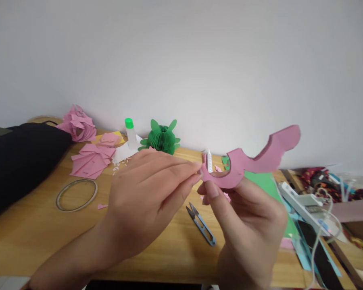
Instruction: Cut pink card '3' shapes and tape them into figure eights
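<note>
A pink paper cutout with wavy, scalloped edges is held up above the table, its free end rising to the right. My left hand pinches its left tip between thumb and fingertips. Below the curved notch, my right hand grips the same piece, thumb in front and fingers behind. The cutout looks like several layers together. Under the hands lie blue-handled thread snips, blades pointing away. Behind my left hand stands a green honeycomb paper figure with leaf-like flaps, its lower part hidden.
On the left are a tape roll, pink paper pieces, a pink paper bundle and a black bag. A green-capped glue bottle stands behind. Rightward lie green paper, a power strip with cables and a phone.
</note>
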`<state>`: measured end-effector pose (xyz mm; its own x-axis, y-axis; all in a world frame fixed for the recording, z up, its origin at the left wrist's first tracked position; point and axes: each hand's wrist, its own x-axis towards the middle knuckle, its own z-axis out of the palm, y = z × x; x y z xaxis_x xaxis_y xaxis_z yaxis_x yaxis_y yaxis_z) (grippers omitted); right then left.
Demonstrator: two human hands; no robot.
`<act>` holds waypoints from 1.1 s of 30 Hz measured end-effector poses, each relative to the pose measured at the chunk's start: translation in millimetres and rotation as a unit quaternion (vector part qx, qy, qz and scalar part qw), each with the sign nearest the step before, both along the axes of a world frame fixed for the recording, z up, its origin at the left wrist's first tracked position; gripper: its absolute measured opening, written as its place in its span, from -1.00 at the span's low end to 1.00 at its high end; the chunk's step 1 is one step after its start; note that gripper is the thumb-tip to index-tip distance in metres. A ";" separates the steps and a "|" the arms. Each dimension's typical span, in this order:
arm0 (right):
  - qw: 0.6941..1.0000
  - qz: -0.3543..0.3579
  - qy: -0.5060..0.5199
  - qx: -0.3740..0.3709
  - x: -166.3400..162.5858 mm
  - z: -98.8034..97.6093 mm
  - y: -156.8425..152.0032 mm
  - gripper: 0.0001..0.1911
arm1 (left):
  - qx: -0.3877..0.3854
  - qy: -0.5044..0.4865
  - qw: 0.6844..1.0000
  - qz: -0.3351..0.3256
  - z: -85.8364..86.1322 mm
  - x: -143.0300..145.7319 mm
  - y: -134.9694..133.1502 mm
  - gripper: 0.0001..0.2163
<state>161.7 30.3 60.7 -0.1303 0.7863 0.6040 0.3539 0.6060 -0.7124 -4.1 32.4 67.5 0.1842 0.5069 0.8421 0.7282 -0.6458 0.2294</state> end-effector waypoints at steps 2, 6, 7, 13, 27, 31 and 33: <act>1.000 -0.005 -0.002 -0.002 -0.2 0.5 -0.3 -0.86 | -0.016 -0.003 1.000 -0.003 -0.4 -0.6 -1.1 -0.88; 1.000 -0.015 0.007 -0.019 -0.2 0.9 -0.6 -0.92 | -0.038 -0.006 0.999 -0.008 -1.8 -2.1 -2.3 -0.87; 1.000 -0.016 0.009 -0.023 -0.2 0.9 -0.6 -0.93 | -0.040 -0.004 0.999 -0.008 -2.0 -2.5 -2.1 -0.86; 1.000 -0.016 0.016 -0.022 0.1 1.1 -0.1 -0.92 | -0.041 -0.002 0.999 -0.008 -2.5 -3.3 -1.3 -0.86; 0.999 -0.007 0.015 -0.029 0.4 1.2 0.2 -0.91 | -0.034 0.004 0.999 0.001 -1.5 -2.5 -0.6 -0.86; 1.000 -0.010 0.009 -0.021 0.8 1.5 0.1 -0.91 | -0.029 0.015 0.999 0.007 -0.6 -3.5 -0.5 -0.86; 1.000 -0.013 0.008 -0.024 0.7 1.5 -0.1 -0.92 | -0.022 0.015 1.000 0.008 -0.8 -2.6 -0.4 -0.86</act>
